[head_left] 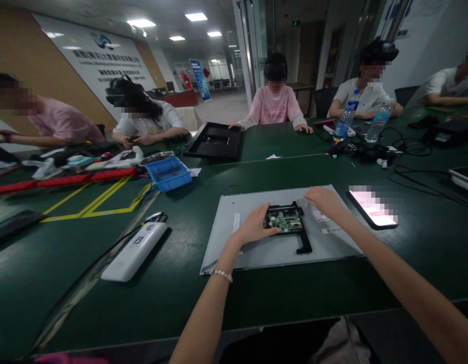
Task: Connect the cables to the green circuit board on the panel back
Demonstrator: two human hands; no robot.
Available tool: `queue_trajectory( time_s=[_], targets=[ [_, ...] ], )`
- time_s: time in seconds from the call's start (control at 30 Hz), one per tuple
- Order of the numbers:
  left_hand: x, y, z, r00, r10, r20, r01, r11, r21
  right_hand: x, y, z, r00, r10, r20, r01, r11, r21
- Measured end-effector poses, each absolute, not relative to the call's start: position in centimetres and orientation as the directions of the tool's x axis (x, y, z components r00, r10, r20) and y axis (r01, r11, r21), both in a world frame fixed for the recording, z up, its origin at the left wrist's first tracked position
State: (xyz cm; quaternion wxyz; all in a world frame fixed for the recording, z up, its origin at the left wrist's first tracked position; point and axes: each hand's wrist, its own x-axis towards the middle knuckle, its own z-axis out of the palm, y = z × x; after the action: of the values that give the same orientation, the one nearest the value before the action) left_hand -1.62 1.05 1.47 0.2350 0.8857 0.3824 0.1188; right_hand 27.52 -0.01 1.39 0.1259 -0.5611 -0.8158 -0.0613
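Observation:
A flat grey panel (256, 253), like the metal back of a display, lies on the table before me. On it rests a black plastic bracket (304, 242) around a green circuit board (285, 222). My left hand (256, 225) grips the bracket's left side, thumb along the near edge and fingers at the far edge. Just beyond the bracket's far right corner is my right hand (325, 202), low over the panel with its fingers bent together. What those fingertips hold, if anything, I cannot make out. White labels (330, 230) stick to the panel.
A phone (372, 207) with a lit screen lies right of the panel. Leftward are a white power bank (135, 253) with a cable and a blue basket (169, 174). A black tray-like housing (213, 141) and water bottles (378, 124) stand farther back. Several people sit around the table.

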Motion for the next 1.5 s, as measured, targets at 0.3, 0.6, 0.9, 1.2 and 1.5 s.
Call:
queue_trajectory(
  time_s=[0.3,0.6,0.9,1.2,1.5],
  targets=[
    [-1.6,0.8,1.9,0.678,0.735,0.022,0.621,-0.589,0.517,29.8,-1.7,0.4,-0.165,0.95,0.265,0.851,0.273,-0.449],
    [-1.6,1.2,1.5,0.683,0.73,0.041,0.614,-0.603,0.51,30.7,-2.4,0.8,-0.222,0.975,0.024,0.794,0.195,-0.576],
    [-1.7,1.3,1.4,0.684,0.728,0.044,0.611,-0.606,0.509,32.0,-1.8,0.1,-0.137,0.99,0.027,0.861,0.132,-0.492],
    [-1.5,1.1,1.6,0.66,0.75,0.039,0.62,-0.573,0.536,30.3,-1.5,0.4,-0.193,0.953,0.232,0.907,0.263,-0.33],
    [-1.6,1.3,1.2,0.668,0.743,0.035,0.626,-0.587,0.514,28.1,0.9,0.4,-0.372,0.904,0.213,0.907,0.402,-0.123]
  ],
)
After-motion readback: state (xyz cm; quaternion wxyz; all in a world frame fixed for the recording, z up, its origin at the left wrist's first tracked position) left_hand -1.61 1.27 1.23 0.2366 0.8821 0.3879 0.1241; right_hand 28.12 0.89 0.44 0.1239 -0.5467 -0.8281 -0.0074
